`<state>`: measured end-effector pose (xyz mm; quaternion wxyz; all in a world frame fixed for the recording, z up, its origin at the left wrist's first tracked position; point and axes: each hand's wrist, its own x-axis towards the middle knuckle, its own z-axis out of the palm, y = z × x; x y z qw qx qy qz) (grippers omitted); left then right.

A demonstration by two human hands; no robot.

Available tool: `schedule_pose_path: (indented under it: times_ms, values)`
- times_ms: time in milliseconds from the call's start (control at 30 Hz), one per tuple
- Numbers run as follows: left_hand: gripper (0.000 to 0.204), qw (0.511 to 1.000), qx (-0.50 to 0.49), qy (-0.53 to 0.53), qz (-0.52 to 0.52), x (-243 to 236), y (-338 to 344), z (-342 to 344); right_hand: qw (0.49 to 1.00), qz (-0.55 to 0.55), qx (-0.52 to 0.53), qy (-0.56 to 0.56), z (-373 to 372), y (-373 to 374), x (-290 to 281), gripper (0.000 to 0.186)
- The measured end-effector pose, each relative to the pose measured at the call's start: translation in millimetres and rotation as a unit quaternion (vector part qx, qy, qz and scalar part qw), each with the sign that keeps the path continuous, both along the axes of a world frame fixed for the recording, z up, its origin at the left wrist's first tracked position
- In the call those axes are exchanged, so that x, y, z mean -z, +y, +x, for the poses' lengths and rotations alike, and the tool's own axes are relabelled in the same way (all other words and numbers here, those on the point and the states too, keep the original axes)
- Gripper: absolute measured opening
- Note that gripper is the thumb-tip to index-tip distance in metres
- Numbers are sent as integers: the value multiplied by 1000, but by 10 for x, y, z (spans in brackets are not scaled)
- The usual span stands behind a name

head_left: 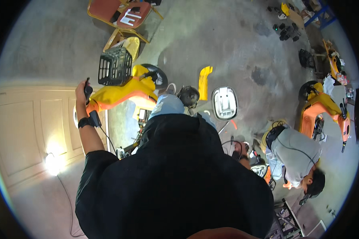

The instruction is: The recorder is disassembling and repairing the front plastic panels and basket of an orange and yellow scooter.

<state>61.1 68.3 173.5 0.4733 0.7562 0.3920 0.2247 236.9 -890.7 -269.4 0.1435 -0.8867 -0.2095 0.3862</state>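
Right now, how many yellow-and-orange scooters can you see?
2 clearly: the left scooter by the left hand, the right scooter near the bent co-worker. More may be hidden.

1. The left hand (80, 95) is raised well out to the person's left, fingers curled round what it holds.
2. The left wrist (85, 120) wears a black band; the bare left forearm (90, 139) runs nearly straight from hand to elbow.
3. The black left sleeve (95, 171) ends near the elbow.
4. The torso (175, 175), in black, leans forward over the legs; a knee (167, 105) in light blue shows ahead of it.
5. The right arm (245, 162) is mostly hidden beyond the shoulder; its hand's grip cannot be made out.
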Motion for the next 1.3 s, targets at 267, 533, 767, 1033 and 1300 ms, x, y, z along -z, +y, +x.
schedule_pose_path:
  times_ms: [267, 533, 767, 1033, 1300]
  values:
    - [47, 998, -46, 42, 3, -48, -239, 62, 990, -8, 93, 106, 150, 60, -193, 24]
    - [44, 988, -106, 104, 47, -424, -720, 346, 904, 96, 288, 300, 1968, 667, -464, 25]
    - [32, 955, -207, 199, 79, -572, -892, 498, 957, -152, -236, 79, 4360, 2266, -200, 23]
    - [15, 924, -360, 123, 20, -716, -973, 715, 689, -26, -701, -184, 6887, 7153, -930, 19]
    - [20, 831, -493, 242, 93, -986, -1454, 1251, 923, 117, -367, 7, 6205, 11847, -2041, 30]
